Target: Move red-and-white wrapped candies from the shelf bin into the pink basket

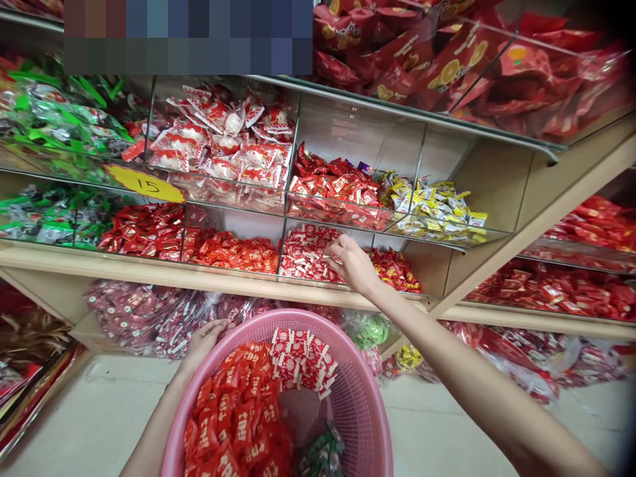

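Small red-and-white packets (304, 250) are piled loosely beside the right fingers (336, 252). A pink perforated basket (362, 391), partly filled with wrapped packets, is positioned just beside the left fingers (222, 325).

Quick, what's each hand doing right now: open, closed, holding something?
Left hand: by the basket's rim, grip unclear.
Right hand: fingers curled at the red-and-white packets; whether it holds any can't be told.

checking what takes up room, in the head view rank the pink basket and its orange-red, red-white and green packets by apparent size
1. Pink basket
2. Orange-red packets
3. Red-white packets
4. Green packets

The bottom edge cuts off all but the red-white ones.
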The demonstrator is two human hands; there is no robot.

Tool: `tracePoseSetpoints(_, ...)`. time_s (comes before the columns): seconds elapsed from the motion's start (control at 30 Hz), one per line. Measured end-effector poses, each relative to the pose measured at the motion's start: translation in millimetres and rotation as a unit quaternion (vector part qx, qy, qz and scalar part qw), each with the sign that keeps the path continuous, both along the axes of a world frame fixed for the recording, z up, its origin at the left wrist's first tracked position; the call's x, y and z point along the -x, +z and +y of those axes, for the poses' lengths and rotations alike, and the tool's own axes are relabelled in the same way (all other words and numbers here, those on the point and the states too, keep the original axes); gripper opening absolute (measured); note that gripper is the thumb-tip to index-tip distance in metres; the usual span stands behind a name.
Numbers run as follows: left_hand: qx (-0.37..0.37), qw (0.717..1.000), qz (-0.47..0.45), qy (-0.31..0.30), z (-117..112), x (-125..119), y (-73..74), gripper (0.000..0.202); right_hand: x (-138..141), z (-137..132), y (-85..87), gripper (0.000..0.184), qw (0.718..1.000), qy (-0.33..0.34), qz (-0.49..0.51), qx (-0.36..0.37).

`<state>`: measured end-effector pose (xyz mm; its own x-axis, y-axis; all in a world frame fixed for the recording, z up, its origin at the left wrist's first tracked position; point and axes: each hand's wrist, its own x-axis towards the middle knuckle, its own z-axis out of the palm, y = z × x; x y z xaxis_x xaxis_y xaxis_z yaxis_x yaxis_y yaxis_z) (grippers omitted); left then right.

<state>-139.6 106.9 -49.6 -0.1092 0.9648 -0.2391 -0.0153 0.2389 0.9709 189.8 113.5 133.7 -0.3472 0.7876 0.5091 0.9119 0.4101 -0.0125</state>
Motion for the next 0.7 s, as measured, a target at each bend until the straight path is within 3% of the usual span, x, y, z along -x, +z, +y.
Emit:
tracePoseSetpoints(0.07,0.003,1.000,0.004,0.003,-1,-1,1.3,0.028,2,-21,-2.6,0.015,0.992,0.032,0.120,0.010)
tracePoseSetpoints(0.13,0.001,1.000,0.012,0.000,-1,-1,3.4,0.030,7,-41,-13.6,0.018,0.966,0.057,0.242,0.077)
tracePoseSetpoints(0.27,-0.019,0.999,0.023,-0.013,-3,-3,6.7,0.033,18,-72,-57.2,0.024,0.842,0.047,0.457,0.281)
tracePoseSetpoints(0.37,-0.023,0.999,0.030,-0.008,-4,-3,6.0,0.030,23,-82,-94.0,0.022,0.772,-0.002,0.529,0.354)
tracePoseSetpoints(0.5,-0.018,0.999,0.030,-0.004,-3,-2,2.4,0.025,26,-82,-127.6,0.019,0.729,-0.046,0.560,0.392)
tracePoseSetpoints(0.7,-0.015,1.000,0.015,-0.001,-3,-2,2.7,0.023,43,-67,-143.9,0.014,0.694,-0.050,0.600,0.394)
